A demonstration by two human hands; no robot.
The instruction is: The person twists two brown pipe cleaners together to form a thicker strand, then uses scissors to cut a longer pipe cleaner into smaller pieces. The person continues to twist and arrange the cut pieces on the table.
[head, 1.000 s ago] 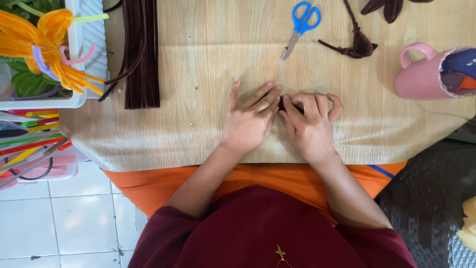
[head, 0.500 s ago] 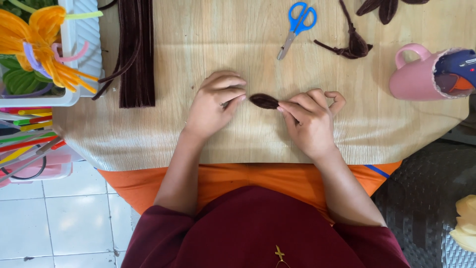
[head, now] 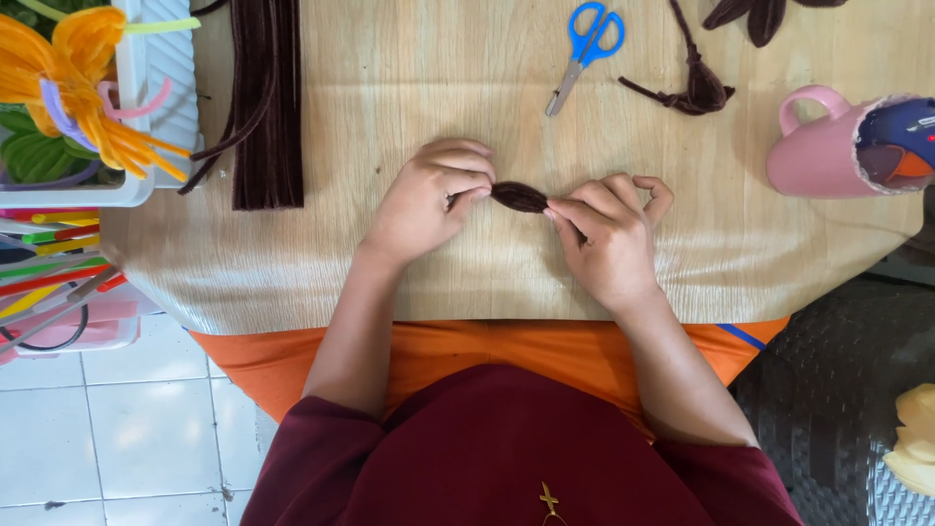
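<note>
Pale wooden desk (head: 390,58) is carrying the work, white tile floor showing beyond it. Left hand (head: 424,200) and right hand (head: 609,239) are each pinching, fingers pressed together, one end of a small dark brown fuzzy leaf-shaped piece (head: 519,197) held just above the desk between them. Shaping appears under way; next move likely calls for steady tension at both tips. Blue-handled scissors (head: 587,51) are lying well apart.

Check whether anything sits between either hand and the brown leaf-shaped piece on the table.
Nothing visible does. The left hand and right hand both pinch the brown leaf-shaped piece at its ends. The scissors and pink mug lie farther back, apart from them.
</note>
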